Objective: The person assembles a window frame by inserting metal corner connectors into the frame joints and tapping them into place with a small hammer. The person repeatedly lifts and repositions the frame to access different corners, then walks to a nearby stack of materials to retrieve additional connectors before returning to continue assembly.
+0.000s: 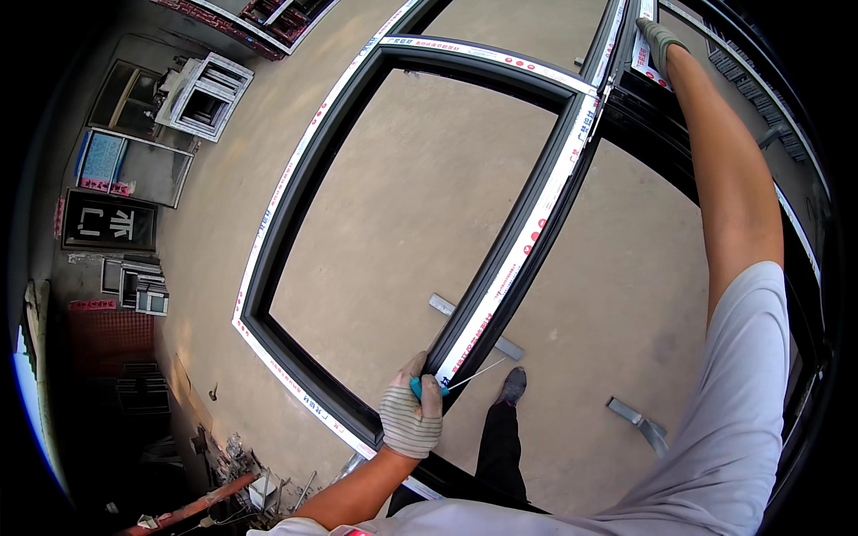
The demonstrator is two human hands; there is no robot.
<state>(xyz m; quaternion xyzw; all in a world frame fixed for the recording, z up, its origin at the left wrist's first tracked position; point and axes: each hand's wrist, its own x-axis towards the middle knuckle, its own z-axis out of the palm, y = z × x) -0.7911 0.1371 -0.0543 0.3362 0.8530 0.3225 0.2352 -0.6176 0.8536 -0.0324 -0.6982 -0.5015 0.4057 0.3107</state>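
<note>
A gloved left hand (411,416) grasps a thin-shafted teal tool (416,388) at the near end of a dark frame (320,174); the gloved right hand (662,43) meets framework (642,61) beyond, its grip unclear. Keeping the tool's tip off the white strip (514,262) should prevent scratches.

Small red and blue characters, interspersed with round red marks, ran along the white film strips (514,259) on the dark window frame (293,210) across the middle of the view. At far left, a black signboard (109,221) bore two large white characters; nearby pink paper strips (93,305) carried illegible dark writing.
</note>
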